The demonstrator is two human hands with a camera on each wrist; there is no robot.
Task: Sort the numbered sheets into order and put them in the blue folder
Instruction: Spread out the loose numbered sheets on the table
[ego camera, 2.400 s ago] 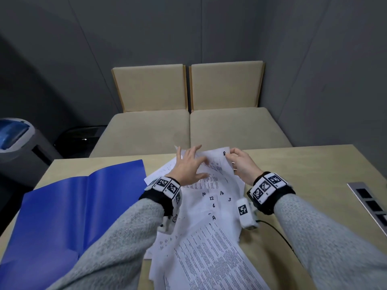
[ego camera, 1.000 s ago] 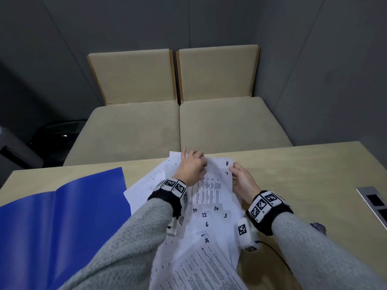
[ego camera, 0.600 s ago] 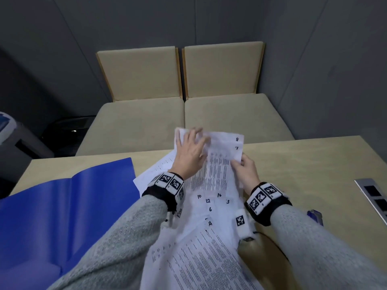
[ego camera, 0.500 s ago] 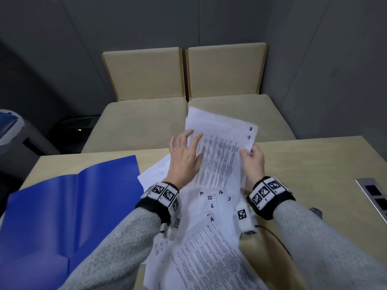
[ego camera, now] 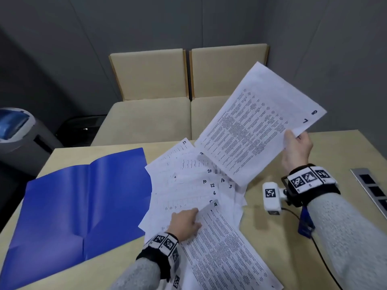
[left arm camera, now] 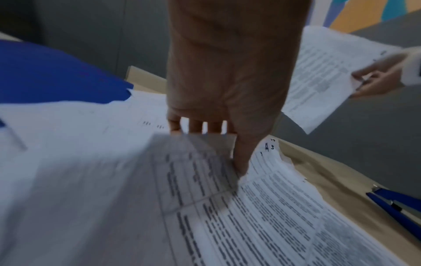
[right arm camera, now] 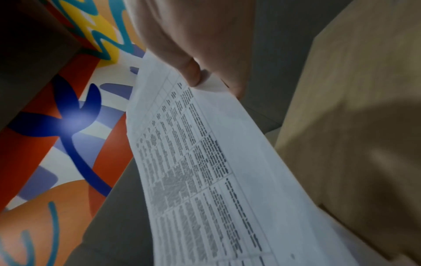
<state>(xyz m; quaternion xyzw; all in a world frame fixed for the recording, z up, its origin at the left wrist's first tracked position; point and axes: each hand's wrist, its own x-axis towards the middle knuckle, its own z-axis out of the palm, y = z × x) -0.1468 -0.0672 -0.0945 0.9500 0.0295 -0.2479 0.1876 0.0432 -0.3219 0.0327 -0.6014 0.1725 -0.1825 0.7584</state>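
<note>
The blue folder (ego camera: 83, 206) lies open on the left of the table. A fanned pile of numbered sheets (ego camera: 192, 181) lies beside it in the middle. My right hand (ego camera: 295, 147) pinches the corner of two printed sheets marked 7 and 8 (ego camera: 257, 126) and holds them tilted in the air above the table's far right. The pinch shows close in the right wrist view, thumb (right arm camera: 193, 75) on the paper (right arm camera: 205, 162). My left hand (ego camera: 185, 223) grips the top edge of the near sheet marked 4 (ego camera: 222, 248), with the thumb (left arm camera: 241, 162) on top and the fingers under the edge.
A beige bench (ego camera: 188, 114) stands behind the table (ego camera: 272, 237). A grey bin (ego camera: 18, 130) is at the far left. A blue object (ego camera: 304, 222) lies under my right forearm, and a socket strip (ego camera: 374, 191) is set into the table's right side.
My right hand has lifted sheets 7 and 8 off the pile, up and to the right. My left hand left them and came back to the near sheet marked 4.
</note>
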